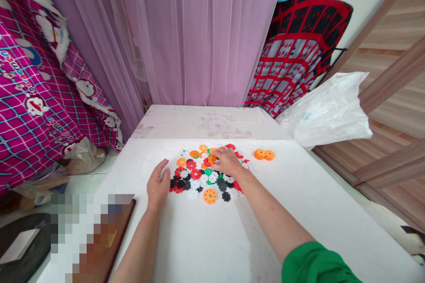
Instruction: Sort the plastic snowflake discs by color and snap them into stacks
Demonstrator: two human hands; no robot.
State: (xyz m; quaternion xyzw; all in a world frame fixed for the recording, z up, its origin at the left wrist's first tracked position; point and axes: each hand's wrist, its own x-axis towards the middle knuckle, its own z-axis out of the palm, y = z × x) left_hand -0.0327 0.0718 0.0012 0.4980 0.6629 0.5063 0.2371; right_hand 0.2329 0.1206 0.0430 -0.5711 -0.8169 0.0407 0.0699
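Pile of colourful notched discs [208, 171] mid-tabletop [292, 212]. Right hand [229, 161] over its far right part, fingers at an orange disc [211, 159], can't tell if clamped. Left hand [158, 188] just left of pile, thumb and fingers apart. Orange cluster [264, 154] off right.

My left hand [158, 189] at left, thumb spread from fingers, left forearm [142, 241] angled far; my right hand [229, 162] farther out, fingers bent, right forearm [274, 214] from near right.

White lettering [59, 126], partly legible as "aemen", on pink checked fabric [40, 77], unreadable print [305, 116] on white bag [335, 106]
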